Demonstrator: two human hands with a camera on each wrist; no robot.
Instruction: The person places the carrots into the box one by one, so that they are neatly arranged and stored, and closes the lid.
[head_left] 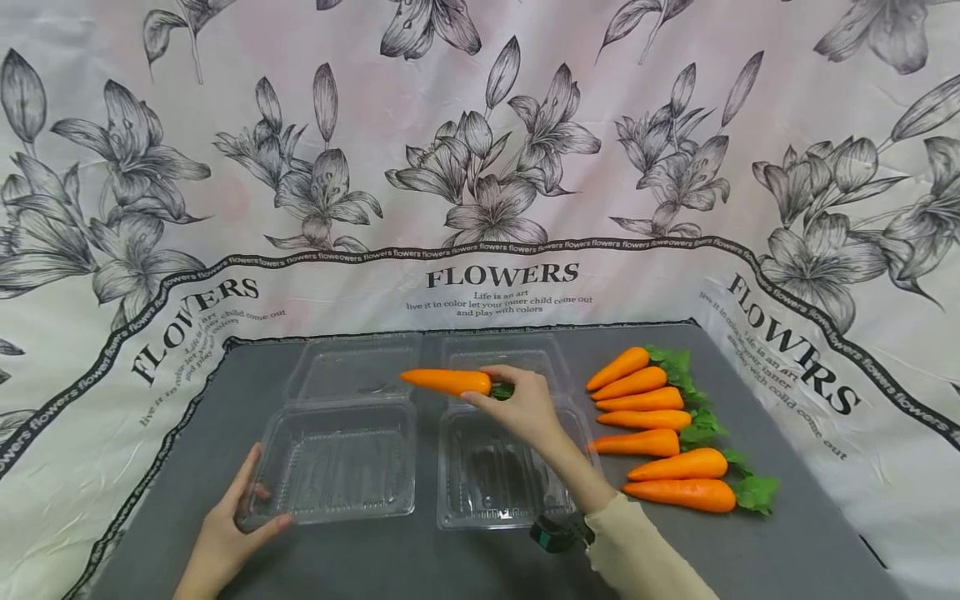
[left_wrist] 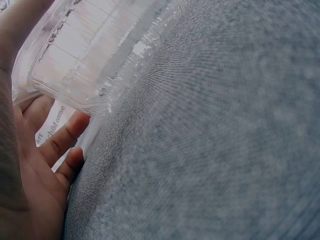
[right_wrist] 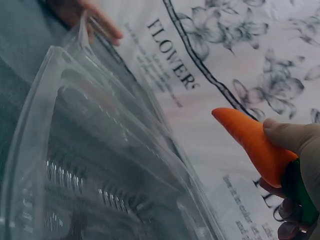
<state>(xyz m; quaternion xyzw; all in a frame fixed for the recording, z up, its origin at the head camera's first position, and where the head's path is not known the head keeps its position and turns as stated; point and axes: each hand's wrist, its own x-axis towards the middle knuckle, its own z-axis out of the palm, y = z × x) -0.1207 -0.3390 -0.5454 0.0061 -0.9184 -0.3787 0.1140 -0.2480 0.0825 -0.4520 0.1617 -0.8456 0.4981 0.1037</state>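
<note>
In the head view, my right hand [head_left: 527, 407] pinches an orange carrot [head_left: 444, 381] near its green top and holds it over the far part of the right clear plastic box [head_left: 480, 525]. The tip points left, and in the right wrist view the thumb [right_wrist: 280, 131] lies along the carrot's thick end. My left hand [head_left: 228, 525] is at the near left corner of the left clear plastic box [head_left: 352, 508]. Its thumb and fingers spread around that corner, with the fingertips [left_wrist: 79, 120] right at the plastic wall in the left wrist view.
Several more carrots [head_left: 660, 444] with leafy green tops lie in a column on the right side of the grey table [head_left: 300, 558]. Both boxes have their lids [head_left: 352, 367] folded open toward the back. A flower-printed cloth [head_left: 345, 292] stands behind and around the table.
</note>
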